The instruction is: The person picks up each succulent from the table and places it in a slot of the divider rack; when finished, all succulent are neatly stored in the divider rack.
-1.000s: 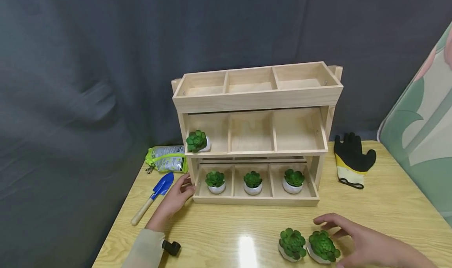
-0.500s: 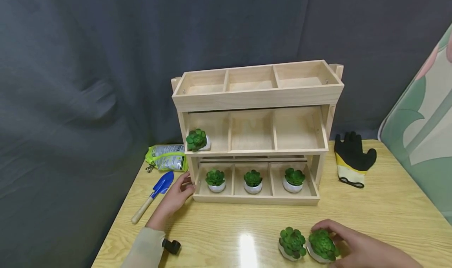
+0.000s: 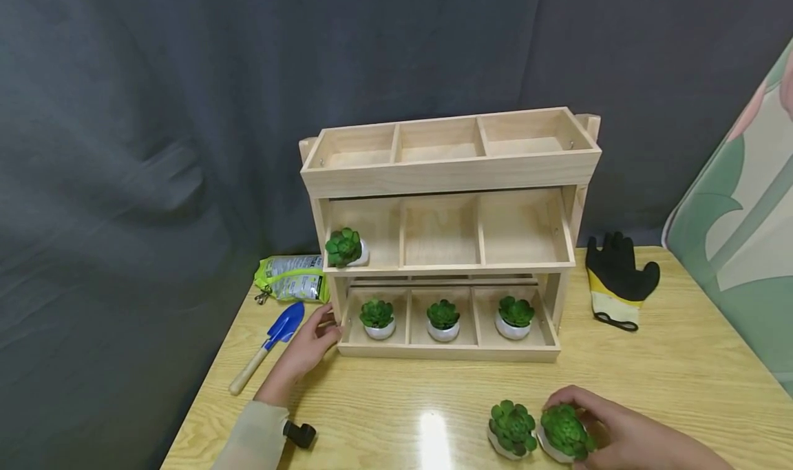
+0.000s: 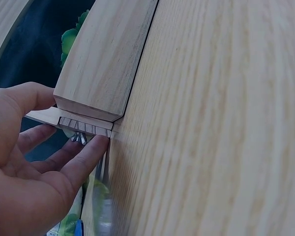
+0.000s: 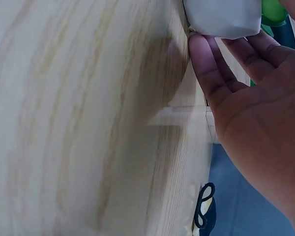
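My right hand [image 3: 626, 432] grips a small potted succulent [image 3: 565, 432] on the table at the front right. In the right wrist view its fingers lie against the white pot [image 5: 223, 17]. A second potted succulent [image 3: 512, 429] stands just left of it. My left hand [image 3: 308, 344] holds the lower left corner of a three-tier wooden planter shelf [image 3: 449, 353]. The left wrist view shows its thumb and fingers about that corner, near a wing nut [image 4: 79, 138]. Three potted succulents sit one per compartment in the bottom tier; another succulent [image 3: 344, 248] leans tilted in the middle tier's left compartment.
A blue trowel [image 3: 281, 327] with a wooden handle lies beside my left forearm. Behind it is a green and grey bag [image 3: 294, 277]. A black and yellow work glove [image 3: 619, 281] lies right of the shelf. A dark curtain [image 3: 434, 43] hangs behind.
My right hand has moved left and its fingers have closed round the right-hand succulent's pot. The left hand stays at the shelf corner.
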The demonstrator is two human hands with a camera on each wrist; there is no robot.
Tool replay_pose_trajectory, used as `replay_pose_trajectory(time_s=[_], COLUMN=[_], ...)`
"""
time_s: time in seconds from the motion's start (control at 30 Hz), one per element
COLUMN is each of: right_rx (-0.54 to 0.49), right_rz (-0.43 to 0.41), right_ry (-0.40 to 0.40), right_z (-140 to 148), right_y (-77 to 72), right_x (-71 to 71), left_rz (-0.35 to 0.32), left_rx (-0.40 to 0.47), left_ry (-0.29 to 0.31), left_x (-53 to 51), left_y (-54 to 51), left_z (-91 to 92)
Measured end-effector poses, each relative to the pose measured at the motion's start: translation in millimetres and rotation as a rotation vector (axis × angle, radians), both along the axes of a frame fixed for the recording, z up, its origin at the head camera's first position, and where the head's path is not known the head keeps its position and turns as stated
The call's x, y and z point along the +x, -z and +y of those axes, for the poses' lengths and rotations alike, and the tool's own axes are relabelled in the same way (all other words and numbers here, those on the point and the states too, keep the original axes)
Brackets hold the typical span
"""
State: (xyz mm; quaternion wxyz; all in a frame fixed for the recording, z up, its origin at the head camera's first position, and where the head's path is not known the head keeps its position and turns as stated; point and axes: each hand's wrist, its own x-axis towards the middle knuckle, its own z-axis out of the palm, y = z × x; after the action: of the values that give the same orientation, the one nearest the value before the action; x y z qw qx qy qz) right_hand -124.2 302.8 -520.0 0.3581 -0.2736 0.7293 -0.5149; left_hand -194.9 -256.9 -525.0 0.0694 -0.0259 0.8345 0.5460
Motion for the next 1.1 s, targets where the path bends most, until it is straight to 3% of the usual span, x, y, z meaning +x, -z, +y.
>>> replay_pose_trajectory(time_s=[0.17, 0.33, 0.53, 0.63, 0.83, 0.93, 1.1], right_rx=[0.001, 0.065, 0.055, 0.025, 0.002, -0.030, -0.098], right_rz=[-0.009, 0.079, 0.362, 0.410, 0.472, 0.536, 0.562], right_ry=[0.019, 0.064, 0.082, 0.087, 0.131, 0.157, 0.209], right_z=[0, 2, 6, 7, 3, -7, -28], right_y=[-0.6, -3.4, -7.7, -10.8, -25.2, -35.9, -56.0], right_x=[1.5, 2.5, 0.6, -2.5, -7.7, -8.9, -12.9], left_rz=[0.000, 0.009, 0.009, 0.005, -0.001, 0.000, -0.002], left_rx=[0.001, 0.005, 0.000, -0.006, -0.007, -0.012, -0.008], left_ry=[0.003, 0.011, 0.022, 0.025, 0.014, 0.015, 0.012], left_x=[0.2, 1.3, 2.2, 2.5, 1.5, 0.8, 1.2], left_y=[-0.7, -2.0, -2.5, -2.5, -0.9, -0.1, 0.6], left_z=[0.0, 1.2, 1.1, 0.8, 0.4, 0.3, 0.1])
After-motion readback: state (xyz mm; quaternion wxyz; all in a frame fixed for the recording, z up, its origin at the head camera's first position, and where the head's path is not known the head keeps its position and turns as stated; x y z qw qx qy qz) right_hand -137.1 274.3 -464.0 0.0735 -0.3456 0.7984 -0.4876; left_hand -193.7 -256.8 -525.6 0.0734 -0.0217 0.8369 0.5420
